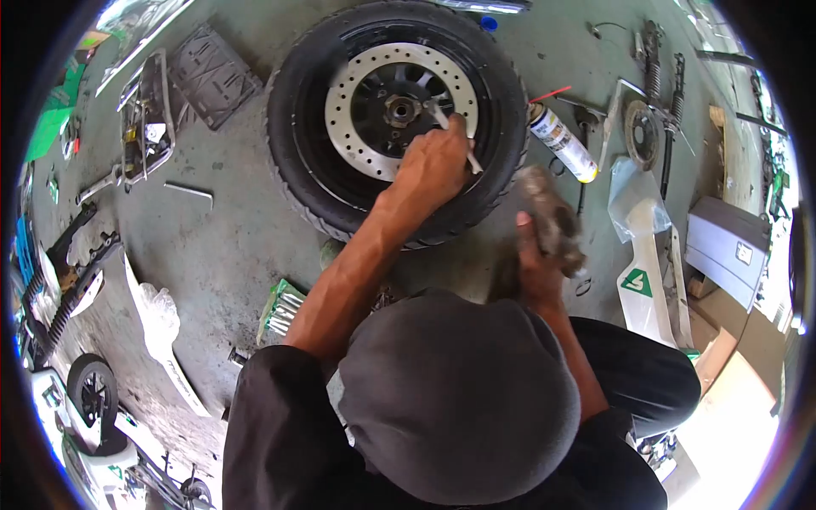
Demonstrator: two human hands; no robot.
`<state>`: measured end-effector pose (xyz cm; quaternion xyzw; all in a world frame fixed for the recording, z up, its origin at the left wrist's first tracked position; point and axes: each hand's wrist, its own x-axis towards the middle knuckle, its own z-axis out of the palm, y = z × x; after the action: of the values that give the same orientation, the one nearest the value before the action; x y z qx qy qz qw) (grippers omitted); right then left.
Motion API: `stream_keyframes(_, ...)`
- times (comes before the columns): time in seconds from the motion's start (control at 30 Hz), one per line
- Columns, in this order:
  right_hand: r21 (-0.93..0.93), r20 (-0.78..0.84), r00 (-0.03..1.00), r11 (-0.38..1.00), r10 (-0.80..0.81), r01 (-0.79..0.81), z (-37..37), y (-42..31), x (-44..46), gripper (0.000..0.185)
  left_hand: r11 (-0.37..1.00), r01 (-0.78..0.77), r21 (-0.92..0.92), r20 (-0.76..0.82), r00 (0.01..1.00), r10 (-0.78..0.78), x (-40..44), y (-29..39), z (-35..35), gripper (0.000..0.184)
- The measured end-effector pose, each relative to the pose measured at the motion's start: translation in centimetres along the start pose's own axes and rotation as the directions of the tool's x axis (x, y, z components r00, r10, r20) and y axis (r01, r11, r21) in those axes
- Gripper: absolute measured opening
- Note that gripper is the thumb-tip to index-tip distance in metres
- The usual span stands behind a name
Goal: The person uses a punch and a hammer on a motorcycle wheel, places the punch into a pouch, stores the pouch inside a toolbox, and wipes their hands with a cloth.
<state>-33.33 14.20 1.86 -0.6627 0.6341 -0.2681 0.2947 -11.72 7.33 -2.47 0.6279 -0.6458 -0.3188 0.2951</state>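
Note:
A motorcycle wheel with a black tire lies flat on the floor, its drilled brake disc facing up. Over the right side of the disc, my left hand is closed around a slim silver metal tool. The tool's upper end reaches toward the bolts around the hub; whether it sits in a bolt is hard to see. My right hand, right of the tire, grips a chunky brown object, smeared by motion, of a kind I cannot make out.
A spray can with a red straw lies against the tire's right side. An L-shaped hex key is on the floor at left. Near my left forearm is a green pack of silver tools. White panels and a grey box are at right.

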Motion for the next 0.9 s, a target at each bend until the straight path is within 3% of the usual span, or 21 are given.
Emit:
stream_keyframes(0.03,-0.014,0.064,0.955,0.957,0.291,-0.291,-0.9,-2.2,0.5,0.045,0.999,-0.045,0.007,-0.028,0.999,0.045,-0.5,-0.5,0.8,0.025)
stream_keyframes(0.07,-0.44,0.098,0.981,0.877,-0.168,0.194,-1.7,0.4,0.6,0.044,0.984,-0.165,0.068,-0.139,0.975,0.173,-1.4,-0.7,1.1,0.024)
stream_keyframes(0.1,-0.478,0.085,0.965,0.84,-0.247,0.257,-2.1,1.0,1.5,0.044,0.99,-0.133,0.039,-0.136,0.981,0.137,-1.9,-0.5,1.1,0.024)
stream_keyframes(0.2,-0.366,-0.008,0.985,0.918,-0.17,0.156,-4.3,-1.0,5.1,0.044,0.988,-0.03,-0.154,-0.067,0.998,0.02,-3.7,0.0,-1.9,0.025)
stream_keyframes(0.27,-0.325,-0.059,0.99,0.94,-0.127,0.101,-6.3,-2.7,7.0,0.044,0.982,0.037,-0.184,-0.064,0.997,-0.049,-4.9,-0.3,-6.2,0.024)
stream_keyframes(0.37,-0.414,-0.022,0.99,0.902,-0.141,0.119,-11.1,-5.5,9.3,0.045,0.99,0.118,-0.08,-0.28,0.95,-0.137,-6.9,-4.9,-10.6,0.031)
stream_keyframes(0.4,-0.475,0.088,0.955,0.831,-0.285,0.292,-12.6,-7.8,10.6,0.039,0.996,0.079,-0.036,-0.36,0.929,-0.087,-7.6,-7.5,-12.3,0.033)
stream_keyframes(0.43,-0.467,0.113,0.953,0.831,-0.283,0.302,-15.6,-6.0,11.9,0.032,0.986,0.168,0.022,-0.384,0.912,-0.147,-8.0,-9.5,-14.4,0.032)
stream_keyframes(0.5,-0.592,0.334,0.842,0.601,-0.424,0.537,-22.4,-4.5,13.8,0.042,0.892,0.451,0.033,-0.313,0.852,-0.419,-8.5,-14.0,-19.0,0.033)
stream_keyframes(0.53,-0.611,0.434,0.761,0.463,-0.482,0.642,-25.6,-4.0,14.8,0.049,0.898,0.412,0.153,-0.37,0.867,-0.335,-9.0,-17.6,-20.6,0.031)
stream_keyframes(0.57,-0.706,0.471,0.755,0.318,-0.457,0.633,-27.6,-3.5,15.3,0.055,0.827,0.47,0.311,-0.382,0.858,-0.344,-9.4,-20.9,-22.3,0.031)
stream_keyframes(0.6,-0.749,0.494,0.77,0.25,-0.404,0.613,-29.2,-2.6,15.9,0.06,0.797,0.427,0.427,-0.348,0.891,-0.291,-10.1,-24.1,-24.5,0.033)
stream_keyframes(0.63,-0.783,0.516,0.782,0.177,-0.35,0.596,-30.7,-1.8,16.5,0.064,0.786,0.422,0.453,-0.331,0.898,-0.291,-10.6,-27.4,-26.4,0.034)
stream_keyframes(0.67,-0.791,0.527,0.806,0.191,-0.269,0.581,-32.1,-0.8,17.1,0.067,0.687,0.477,0.548,-0.272,0.878,-0.393,-10.3,-27.7,-28.9,0.037)
stream_keyframes(0.73,-0.808,0.513,0.844,0.242,-0.156,0.536,-33.9,1.6,18.1,0.07,0.6,0.498,0.626,-0.289,0.863,-0.415,-9.8,-29.8,-32.1,0.038)
stream_keyframes(0.8,-0.825,0.467,0.88,0.317,-0.087,0.468,-34.7,5.1,18.0,0.069,0.597,0.498,0.629,-0.285,0.862,-0.42,-9.3,-30.9,-34.2,0.037)
stream_keyframes(0.9,-0.812,0.502,0.863,0.315,-0.051,0.491,-35.1,8.4,17.4,0.064,0.653,0.43,0.624,-0.195,0.894,-0.402,-9.1,-31.1,-34.0,0.038)
